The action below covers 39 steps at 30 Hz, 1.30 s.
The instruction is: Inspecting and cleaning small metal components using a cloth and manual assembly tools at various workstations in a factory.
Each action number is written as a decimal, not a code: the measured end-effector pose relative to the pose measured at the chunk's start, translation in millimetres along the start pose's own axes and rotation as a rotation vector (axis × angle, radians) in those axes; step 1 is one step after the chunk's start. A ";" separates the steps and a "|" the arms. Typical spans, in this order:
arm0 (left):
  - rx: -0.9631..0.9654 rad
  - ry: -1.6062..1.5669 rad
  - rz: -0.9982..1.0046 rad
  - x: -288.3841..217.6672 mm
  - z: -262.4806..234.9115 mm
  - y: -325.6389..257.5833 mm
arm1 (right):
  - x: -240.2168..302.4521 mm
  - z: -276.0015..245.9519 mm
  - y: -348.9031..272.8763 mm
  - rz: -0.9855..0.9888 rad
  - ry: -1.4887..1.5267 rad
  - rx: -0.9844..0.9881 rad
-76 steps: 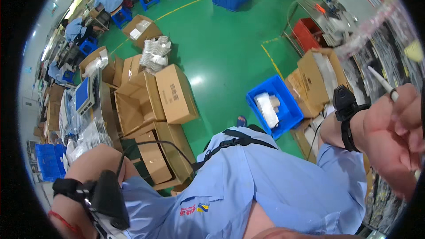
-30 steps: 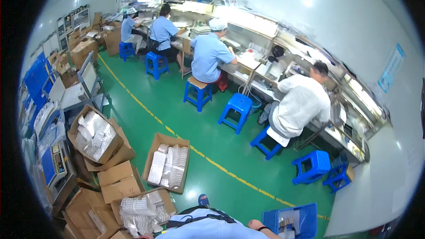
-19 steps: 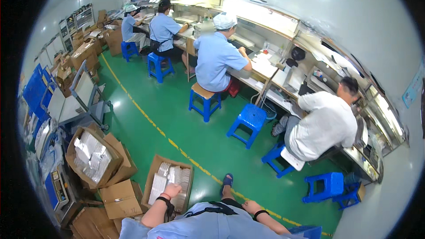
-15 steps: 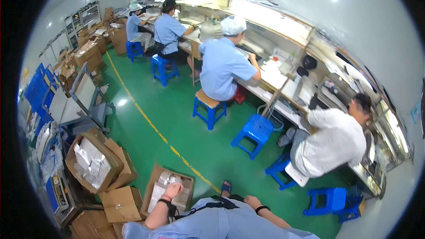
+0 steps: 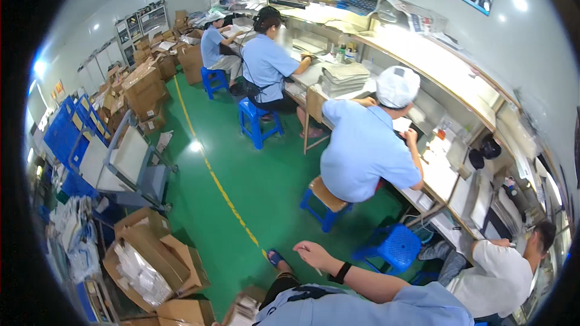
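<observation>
Head view: at 6 o'clock, the right hand point(image 5: 314, 255) reaches out over the green floor point(image 5: 241, 169), fingers loosely spread and holding nothing. The left hand is out of sight. An open cardboard box point(image 5: 244, 308) of packets sits at 7 o'clock, just beside the knee, not touched. Nothing looks picked up yet.

- The left hand, before at the open carton of bags at 7 o'clock, is gone from view.
- The right hand point(image 5: 314, 255) now hangs free over the green floor point(image 5: 199, 187) at 6 o'clock.
</observation>
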<state>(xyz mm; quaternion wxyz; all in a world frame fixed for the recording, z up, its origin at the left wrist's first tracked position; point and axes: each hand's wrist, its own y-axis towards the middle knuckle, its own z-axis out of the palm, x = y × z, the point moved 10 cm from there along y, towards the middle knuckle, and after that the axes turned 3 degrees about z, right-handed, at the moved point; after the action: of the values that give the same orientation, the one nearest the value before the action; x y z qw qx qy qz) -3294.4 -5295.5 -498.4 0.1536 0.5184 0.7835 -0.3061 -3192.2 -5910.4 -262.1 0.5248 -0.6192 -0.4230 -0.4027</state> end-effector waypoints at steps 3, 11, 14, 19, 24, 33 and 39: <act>0.010 -0.432 -0.123 -82.4 24.0 122.3 | 98.1 38.4 96.5 0.110 0.389 0.215; 1.023 -0.707 0.539 -779.3 11.6 163.9 | 293.8 -7.3 264.8 -0.117 0.684 0.218; 1.350 -0.681 0.606 -848.7 38.6 180.4 | 301.1 -41.4 328.8 -0.120 0.784 0.095; 1.252 -0.383 0.734 -958.5 53.2 279.8 | 345.5 -103.6 462.7 -0.398 0.542 0.021; 1.039 -0.258 0.719 -1050.2 52.9 404.5 | 409.9 -153.9 586.1 -0.616 0.174 0.026; 1.057 -0.334 0.787 -1222.4 109.1 585.7 | 411.3 -289.9 795.5 -0.348 0.385 -0.209; 1.293 -0.341 0.815 -1354.0 167.6 667.6 | 402.0 -458.1 842.9 -0.294 0.692 -0.839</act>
<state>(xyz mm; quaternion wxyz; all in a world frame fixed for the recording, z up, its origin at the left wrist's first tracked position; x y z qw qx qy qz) -2139.8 -6191.7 -84.9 0.0396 0.6977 0.1633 -0.6964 -2291.7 -6400.5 -86.7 0.2803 -0.5413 -0.1117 -0.7848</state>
